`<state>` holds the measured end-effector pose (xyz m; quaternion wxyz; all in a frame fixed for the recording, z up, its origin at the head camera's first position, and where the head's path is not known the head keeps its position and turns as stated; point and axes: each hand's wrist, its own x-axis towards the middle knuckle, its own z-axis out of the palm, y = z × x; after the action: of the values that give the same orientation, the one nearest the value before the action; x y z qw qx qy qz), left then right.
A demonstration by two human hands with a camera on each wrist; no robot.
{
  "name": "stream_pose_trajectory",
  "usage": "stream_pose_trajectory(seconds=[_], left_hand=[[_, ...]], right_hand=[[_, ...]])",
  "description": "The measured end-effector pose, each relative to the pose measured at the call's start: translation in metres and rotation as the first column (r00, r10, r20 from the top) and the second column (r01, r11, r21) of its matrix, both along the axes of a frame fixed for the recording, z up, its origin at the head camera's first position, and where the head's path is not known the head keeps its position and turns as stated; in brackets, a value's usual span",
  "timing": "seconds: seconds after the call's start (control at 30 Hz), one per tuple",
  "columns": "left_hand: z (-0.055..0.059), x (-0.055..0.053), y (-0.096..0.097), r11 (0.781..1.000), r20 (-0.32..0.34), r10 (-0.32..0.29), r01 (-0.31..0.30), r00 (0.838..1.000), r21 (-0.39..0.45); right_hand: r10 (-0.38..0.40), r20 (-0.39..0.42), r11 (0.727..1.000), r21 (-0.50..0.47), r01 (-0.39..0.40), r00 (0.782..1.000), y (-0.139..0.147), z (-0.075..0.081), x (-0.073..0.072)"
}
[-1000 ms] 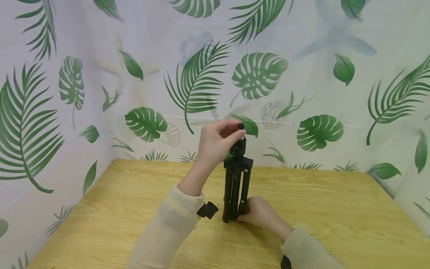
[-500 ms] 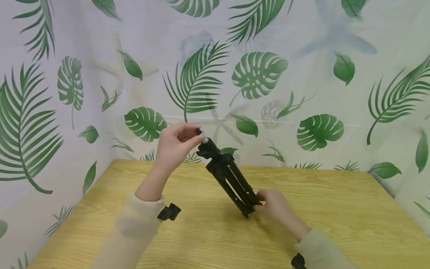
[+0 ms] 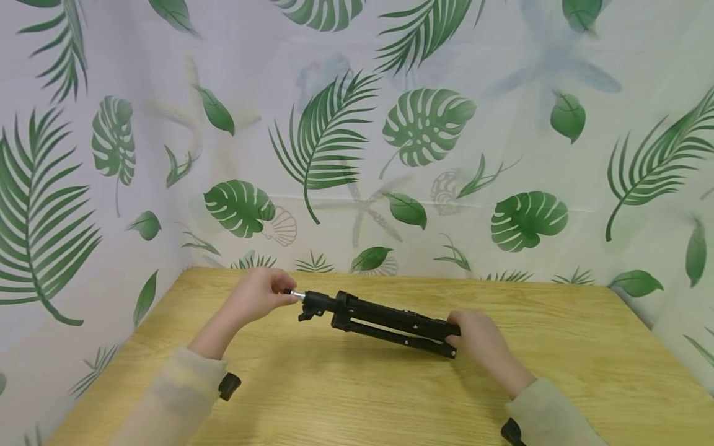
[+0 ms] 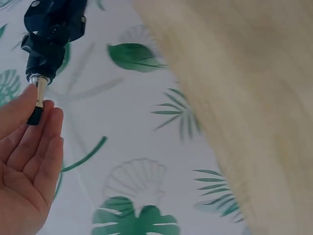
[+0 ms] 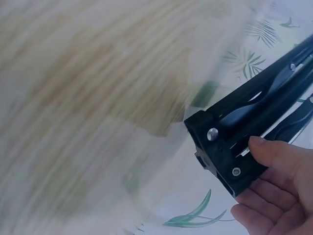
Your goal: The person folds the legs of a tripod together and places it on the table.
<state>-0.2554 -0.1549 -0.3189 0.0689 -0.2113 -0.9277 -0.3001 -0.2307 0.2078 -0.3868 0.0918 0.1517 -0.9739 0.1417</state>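
Observation:
A black folded tripod is held lengthwise over the table, its legs together and its head end to the left. My left hand pinches the thin silver post with a black tip at that end; in the left wrist view the post lies between thumb and fingers. My right hand grips the leg end at the right. The right wrist view has its thumb on top of a leg and the fingers underneath, beside the riveted end.
A wood-grain table lies below both hands. Behind it and at the sides hangs a white cloth printed with green leaves. Small black devices are strapped at the wrists.
The tripod has tipped from upright to nearly level, its head end swinging left and down with my left hand. My right hand has shifted slightly right with the leg end.

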Motion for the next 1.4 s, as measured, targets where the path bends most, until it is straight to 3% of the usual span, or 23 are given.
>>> stream_pose_trajectory(seconds=[0.23, 0.47, 0.77, 1.13, 1.3, 1.4], left_hand=[[-0.028, -0.005, 0.002, 0.991, 0.049, -0.013, 0.019, 0.999, -0.133], [-0.046, -0.003, 0.009, 0.958, 0.088, 0.011, 0.014, 0.996, -0.285], [-0.064, -0.004, 0.010, 0.930, 0.117, 0.017, 0.027, 0.993, -0.367], [-0.073, -0.009, 0.008, 0.916, 0.115, 0.049, 0.001, 0.992, -0.401], [-0.075, -0.009, 0.008, 0.924, 0.129, 0.051, 0.002, 0.990, -0.382], [-0.072, -0.006, 0.009, 0.940, 0.145, 0.069, -0.016, 0.987, -0.339]], right_hand=[[-0.016, -0.012, 0.999, 0.050, 0.016, 1.000, 0.001, -0.001, 0.003], [-0.016, -0.026, 0.996, 0.084, 0.018, 1.000, 0.000, -0.004, 0.004], [0.001, -0.066, 0.996, 0.090, 0.004, 0.998, -0.005, -0.004, 0.005], [0.005, -0.055, 0.998, 0.055, -0.002, 0.998, -0.007, -0.008, 0.002], [0.001, -0.034, 1.000, 0.030, 0.000, 0.999, -0.006, -0.007, 0.002], [-0.021, 0.002, 0.999, 0.038, 0.021, 1.000, -0.006, -0.005, 0.004]])
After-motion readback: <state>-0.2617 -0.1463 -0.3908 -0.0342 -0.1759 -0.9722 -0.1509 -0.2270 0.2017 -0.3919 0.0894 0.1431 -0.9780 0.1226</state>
